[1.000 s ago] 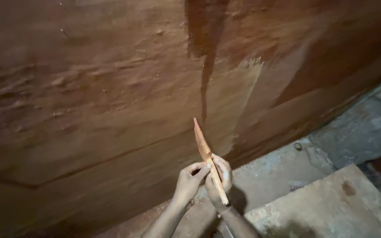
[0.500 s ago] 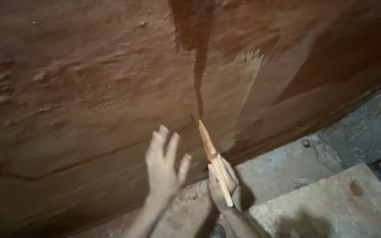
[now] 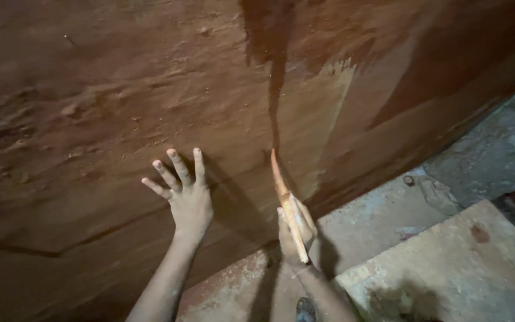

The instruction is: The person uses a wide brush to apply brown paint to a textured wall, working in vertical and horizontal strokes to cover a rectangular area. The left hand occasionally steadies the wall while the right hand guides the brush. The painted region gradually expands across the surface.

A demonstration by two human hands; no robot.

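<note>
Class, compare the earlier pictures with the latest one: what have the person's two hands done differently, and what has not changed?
The left hand let go of the trowel, moved left and now lies flat, fingers spread, against the reddish mud-plastered wall. The right hand still grips the trowel, its edge at the wall below the dark wet streak. The concrete floor looks unchanged.

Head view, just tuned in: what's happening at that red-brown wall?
A person faces a wall coated in wet-looking reddish-brown mud plaster. The right hand grips a thin, mud-smeared wooden tool, its pointed end up against the wall beside a dark streak running down the plaster. The left hand is open, fingers spread, flat on or very close to the wall. A lighter smoothed patch lies right of the streak, above a grey concrete floor.
</note>
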